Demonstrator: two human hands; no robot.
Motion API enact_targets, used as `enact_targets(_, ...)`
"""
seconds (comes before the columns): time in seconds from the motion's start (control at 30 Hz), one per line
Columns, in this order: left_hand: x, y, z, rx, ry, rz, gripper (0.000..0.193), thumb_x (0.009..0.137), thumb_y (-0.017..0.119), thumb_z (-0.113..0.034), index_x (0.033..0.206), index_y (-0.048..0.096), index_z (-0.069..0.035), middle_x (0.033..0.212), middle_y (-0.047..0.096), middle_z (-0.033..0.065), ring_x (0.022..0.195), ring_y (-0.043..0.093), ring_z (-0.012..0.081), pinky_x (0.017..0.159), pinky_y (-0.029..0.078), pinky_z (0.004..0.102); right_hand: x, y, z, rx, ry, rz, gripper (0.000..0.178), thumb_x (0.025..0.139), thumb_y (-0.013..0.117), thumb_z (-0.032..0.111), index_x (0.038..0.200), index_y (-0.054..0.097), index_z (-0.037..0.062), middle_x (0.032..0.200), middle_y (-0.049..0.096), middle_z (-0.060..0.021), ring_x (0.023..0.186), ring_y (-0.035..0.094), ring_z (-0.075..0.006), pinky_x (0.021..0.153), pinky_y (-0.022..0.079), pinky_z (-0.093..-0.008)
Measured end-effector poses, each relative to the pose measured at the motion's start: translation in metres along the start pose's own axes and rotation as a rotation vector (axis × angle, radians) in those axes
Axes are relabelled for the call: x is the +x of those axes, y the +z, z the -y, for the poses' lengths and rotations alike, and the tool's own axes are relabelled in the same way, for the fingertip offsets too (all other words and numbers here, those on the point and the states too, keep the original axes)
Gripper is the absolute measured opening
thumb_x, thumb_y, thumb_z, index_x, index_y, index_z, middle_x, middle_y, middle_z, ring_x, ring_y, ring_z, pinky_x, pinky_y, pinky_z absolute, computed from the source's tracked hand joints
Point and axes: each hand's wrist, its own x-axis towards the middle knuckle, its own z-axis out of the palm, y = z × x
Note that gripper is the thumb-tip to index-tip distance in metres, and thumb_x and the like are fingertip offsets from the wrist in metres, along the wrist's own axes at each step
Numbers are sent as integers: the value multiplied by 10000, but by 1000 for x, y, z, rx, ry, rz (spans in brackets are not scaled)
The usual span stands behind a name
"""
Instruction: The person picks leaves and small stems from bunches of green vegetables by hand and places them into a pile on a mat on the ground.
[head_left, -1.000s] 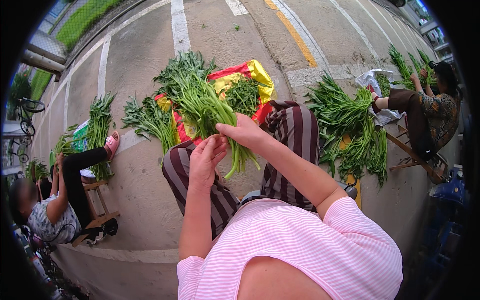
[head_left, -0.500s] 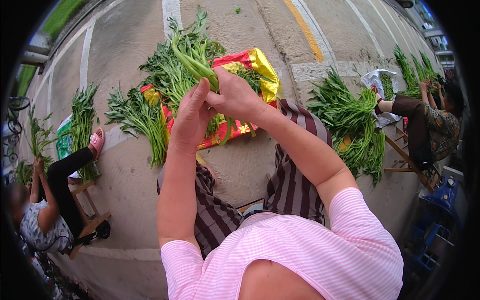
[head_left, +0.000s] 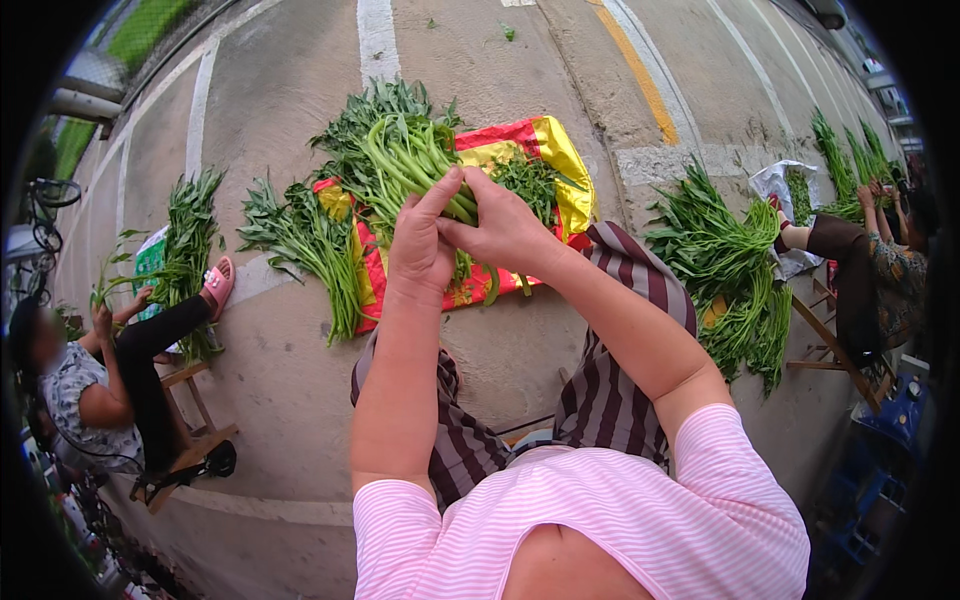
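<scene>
A bunch of long green leafy stalks (head_left: 408, 150) is gripped between both my hands out in front of me. My left hand (head_left: 420, 245) wraps the stems from the left, and my right hand (head_left: 500, 228) closes on them from the right, fingers touching the left hand. Below the hands lies a red and yellow sheet (head_left: 545, 150) on the pavement with more greens (head_left: 530, 182) on it. My knees in striped trousers (head_left: 610, 390) are under my forearms.
Loose greens (head_left: 310, 245) lie left of the sheet and a big pile (head_left: 735, 275) to its right. A seated person (head_left: 110, 390) on a low wooden stool (head_left: 195, 440) works at my left; another person (head_left: 880, 270) sits at the right by more greens.
My hands have lifted the bunch up and away from my lap, and the view has tilted so the sheet and piles sit lower. Both hands stay closed on the stems.
</scene>
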Motion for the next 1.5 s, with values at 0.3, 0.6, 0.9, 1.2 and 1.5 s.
enact_targets(0.3,6,6,-22,7,41,19,276,863,629,-13,1138,611,-8,1130,657,92,986,625,173,875,519,320,8,-9,5,173,-73,105,586,826,712,191,1298,434,-17,1174,609,-186,1089,613,-261,929,480,-353)
enact_targets(0.6,9,5,-30,-45,106,-26,253,870,651,-26,1112,580,-45,1102,663,132,1015,635,231,870,531,359,9,-14,-22,459,7,-42,303,918,623,151,1146,588,-45,1065,672,-127,989,655,-193,878,515,-316)
enact_targets(0.9,9,10,-27,39,79,3,286,878,654,-43,1152,570,-35,1113,659,120,999,633,192,884,514,320,19,-16,-16,524,75,-13,241,901,668,148,1075,648,-16,915,693,-56,851,640,-91,757,526,-254)
enact_targets(1.2,9,1,-29,157,48,-25,201,905,629,-74,1090,629,4,1031,680,110,906,663,207,815,558,341,27,-26,-29,577,174,-31,290,873,716,213,1076,663,14,891,688,-29,783,594,-54,700,486,-218)
enact_targets(1.5,7,0,-42,62,34,-142,203,910,658,-152,1046,615,-8,777,623,9,697,606,134,779,560,329,34,-68,-27,636,269,-205,282,917,665,290,1121,651,95,949,660,34,879,611,-52,778,508,-224)
